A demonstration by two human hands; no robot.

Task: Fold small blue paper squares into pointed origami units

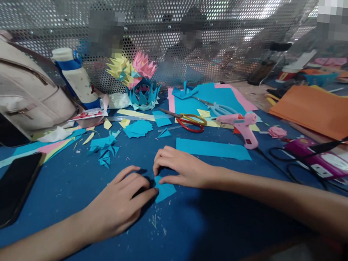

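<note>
A small piece of blue paper (165,191) lies on the blue tabletop between my hands. My right hand (179,166) comes in from the right, its fingers curled and pressed on the paper's upper edge. At the paper's left edge, my left hand (130,195) pinches or presses with thumb and bent fingers. Beyond the right hand is a long blue paper strip (213,149). Folded blue paper pieces (104,146) sit in a loose pile to the left, near a jagged stack of blue paper (138,128).
Red-and-yellow scissors (189,121), light-blue scissors (223,110) and a pink glue gun (244,126) with a cord lie farther back. A paper flower pot (143,93) stands near the perforated metal screen. Left are a phone (7,193), bottle (72,75) and backpack (20,80); right, a purple power strip (318,157).
</note>
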